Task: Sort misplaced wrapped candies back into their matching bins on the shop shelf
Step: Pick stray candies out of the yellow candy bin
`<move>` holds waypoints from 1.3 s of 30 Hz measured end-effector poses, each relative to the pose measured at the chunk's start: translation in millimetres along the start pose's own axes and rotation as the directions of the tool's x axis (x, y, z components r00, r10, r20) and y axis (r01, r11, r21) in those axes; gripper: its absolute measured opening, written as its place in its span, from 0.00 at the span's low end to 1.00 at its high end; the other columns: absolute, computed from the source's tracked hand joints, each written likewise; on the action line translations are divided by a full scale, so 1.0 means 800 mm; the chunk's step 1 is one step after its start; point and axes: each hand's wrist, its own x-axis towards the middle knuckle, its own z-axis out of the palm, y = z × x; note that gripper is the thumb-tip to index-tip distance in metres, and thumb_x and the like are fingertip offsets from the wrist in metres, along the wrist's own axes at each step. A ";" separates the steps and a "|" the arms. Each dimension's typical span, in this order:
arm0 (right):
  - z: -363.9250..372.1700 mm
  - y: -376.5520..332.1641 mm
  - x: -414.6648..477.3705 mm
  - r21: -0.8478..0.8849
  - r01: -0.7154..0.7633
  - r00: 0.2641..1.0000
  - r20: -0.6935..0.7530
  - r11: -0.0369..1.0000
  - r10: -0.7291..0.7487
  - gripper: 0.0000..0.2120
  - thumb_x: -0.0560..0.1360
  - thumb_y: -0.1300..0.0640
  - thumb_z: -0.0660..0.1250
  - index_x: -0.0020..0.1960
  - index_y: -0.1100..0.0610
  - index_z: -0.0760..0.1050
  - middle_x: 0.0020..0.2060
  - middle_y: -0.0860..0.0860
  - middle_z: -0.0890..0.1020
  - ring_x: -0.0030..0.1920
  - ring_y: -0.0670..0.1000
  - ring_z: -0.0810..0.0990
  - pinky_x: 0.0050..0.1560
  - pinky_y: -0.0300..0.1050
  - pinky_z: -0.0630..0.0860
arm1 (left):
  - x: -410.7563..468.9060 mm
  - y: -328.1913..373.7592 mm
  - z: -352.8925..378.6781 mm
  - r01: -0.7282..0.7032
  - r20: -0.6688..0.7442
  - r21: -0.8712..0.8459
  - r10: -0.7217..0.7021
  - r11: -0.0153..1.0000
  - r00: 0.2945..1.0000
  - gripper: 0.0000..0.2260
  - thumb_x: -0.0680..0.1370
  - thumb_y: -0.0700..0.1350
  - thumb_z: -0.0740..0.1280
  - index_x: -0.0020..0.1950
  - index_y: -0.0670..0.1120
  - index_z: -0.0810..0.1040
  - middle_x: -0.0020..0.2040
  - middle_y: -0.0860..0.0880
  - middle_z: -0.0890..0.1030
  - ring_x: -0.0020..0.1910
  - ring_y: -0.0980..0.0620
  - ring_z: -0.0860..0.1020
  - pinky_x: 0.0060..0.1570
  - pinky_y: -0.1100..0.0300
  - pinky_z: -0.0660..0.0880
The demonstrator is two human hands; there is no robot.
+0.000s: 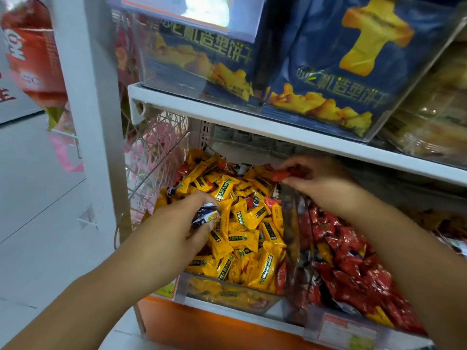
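While the left hand grips blue-white wrapped candies, the right hand pinches a red wrapped candy, likely belonging right of the clear yellow-candy bin.

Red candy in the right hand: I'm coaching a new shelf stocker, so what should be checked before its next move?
1. Right hand pinches the red candy: ok.
2. Red candy above the red bin: not ok, it hangs over the back of the yellow bin.
3. Red bin open on top: ok.
4. Left hand free: not ok, it holds white-and-blue candies.
5. A bin for those in view: cannot tell.
6. Yellow bin rid of strays: not ok, more red wrappers show.
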 end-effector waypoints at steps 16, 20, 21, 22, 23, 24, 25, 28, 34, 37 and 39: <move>0.000 -0.006 0.006 -0.356 0.120 0.956 0.294 0.927 -0.011 0.14 0.76 0.49 0.68 0.61 0.47 0.78 0.53 0.43 0.77 0.50 0.43 0.74 0.47 0.36 0.68 | -0.005 0.018 0.025 -0.047 0.081 -0.045 0.050 0.998 0.995 0.08 0.79 0.50 0.64 0.54 0.63 0.69 0.39 0.53 0.81 0.38 0.54 0.79 0.36 0.58 0.72; 0.023 0.001 0.037 -0.396 0.089 0.907 0.411 0.914 0.089 0.17 0.74 0.51 0.72 0.62 0.51 0.78 0.55 0.48 0.81 0.48 0.45 0.76 0.48 0.40 0.70 | 0.000 0.013 0.023 -0.038 0.071 -0.041 0.041 0.998 0.997 0.09 0.79 0.49 0.64 0.54 0.63 0.70 0.39 0.55 0.81 0.39 0.56 0.79 0.36 0.61 0.73; 0.026 0.004 0.038 -0.367 0.070 0.905 0.415 0.928 0.096 0.15 0.73 0.53 0.72 0.59 0.52 0.79 0.54 0.47 0.81 0.48 0.45 0.77 0.49 0.40 0.71 | 0.000 0.010 0.022 -0.038 0.069 -0.042 0.041 0.998 0.997 0.09 0.79 0.49 0.64 0.54 0.63 0.70 0.40 0.55 0.81 0.40 0.56 0.79 0.37 0.60 0.75; 0.028 0.006 0.036 -0.334 0.053 0.909 0.406 0.941 0.093 0.12 0.73 0.55 0.72 0.56 0.52 0.81 0.52 0.47 0.82 0.47 0.45 0.78 0.49 0.39 0.73 | 0.000 0.008 0.022 -0.037 0.065 -0.044 0.040 0.998 0.997 0.09 0.79 0.49 0.64 0.54 0.63 0.70 0.40 0.55 0.81 0.41 0.56 0.80 0.39 0.58 0.76; 0.028 0.008 0.036 -0.303 0.046 0.921 0.381 0.952 0.077 0.08 0.73 0.56 0.72 0.52 0.52 0.82 0.50 0.46 0.83 0.46 0.43 0.78 0.48 0.38 0.73 | -0.001 0.007 0.021 -0.035 0.058 -0.045 0.037 0.998 0.998 0.09 0.79 0.50 0.64 0.53 0.63 0.69 0.41 0.55 0.81 0.41 0.56 0.80 0.40 0.54 0.76; 0.026 0.008 0.034 -0.260 0.041 0.938 0.342 0.965 0.052 0.05 0.73 0.56 0.72 0.49 0.50 0.82 0.48 0.44 0.83 0.43 0.41 0.78 0.44 0.36 0.72 | -0.001 0.006 0.019 -0.030 0.052 -0.045 0.032 0.999 0.998 0.08 0.79 0.50 0.64 0.53 0.64 0.69 0.41 0.55 0.81 0.41 0.56 0.80 0.41 0.53 0.77; 0.024 0.009 0.031 -0.193 0.025 0.956 0.292 0.981 0.033 0.03 0.73 0.56 0.72 0.45 0.49 0.80 0.46 0.43 0.82 0.43 0.41 0.78 0.41 0.36 0.71 | -0.001 0.006 0.018 -0.025 0.049 -0.045 0.027 0.999 0.998 0.08 0.79 0.51 0.63 0.53 0.64 0.68 0.40 0.55 0.80 0.41 0.56 0.80 0.41 0.53 0.77; 0.017 0.010 0.027 0.001 -0.016 0.984 0.179 1.000 0.015 0.05 0.72 0.57 0.71 0.43 0.47 0.77 0.45 0.43 0.80 0.45 0.43 0.79 0.41 0.37 0.74 | -0.002 0.007 0.014 -0.032 0.034 -0.050 0.034 0.998 0.999 0.08 0.79 0.50 0.63 0.53 0.63 0.69 0.40 0.55 0.81 0.41 0.57 0.80 0.41 0.55 0.76; 0.028 -0.004 0.022 -0.386 0.249 0.964 0.183 0.888 -0.191 0.07 0.75 0.47 0.68 0.52 0.38 0.78 0.40 0.36 0.71 0.44 0.42 0.72 0.50 0.40 0.67 | -0.006 0.003 0.007 -0.026 0.030 -0.017 0.027 1.000 0.999 0.08 0.79 0.50 0.63 0.55 0.62 0.69 0.40 0.56 0.81 0.41 0.59 0.79 0.40 0.59 0.75; 0.041 -0.017 0.033 -0.298 0.248 0.918 0.377 0.922 -0.125 0.12 0.76 0.50 0.69 0.59 0.41 0.78 0.40 0.36 0.68 0.37 0.38 0.69 0.37 0.32 0.62 | -0.007 0.000 0.007 -0.024 0.019 -0.014 0.024 1.000 1.000 0.08 0.79 0.51 0.63 0.56 0.62 0.69 0.40 0.57 0.81 0.41 0.59 0.78 0.40 0.60 0.74; 0.053 -0.018 0.041 -0.244 0.219 0.885 0.458 0.945 -0.087 0.13 0.76 0.54 0.69 0.60 0.47 0.79 0.45 0.38 0.71 0.39 0.38 0.70 0.37 0.29 0.61 | -0.007 0.000 0.007 -0.019 0.028 -0.007 0.019 1.000 0.999 0.09 0.79 0.50 0.63 0.56 0.62 0.69 0.40 0.57 0.81 0.40 0.59 0.77 0.39 0.62 0.73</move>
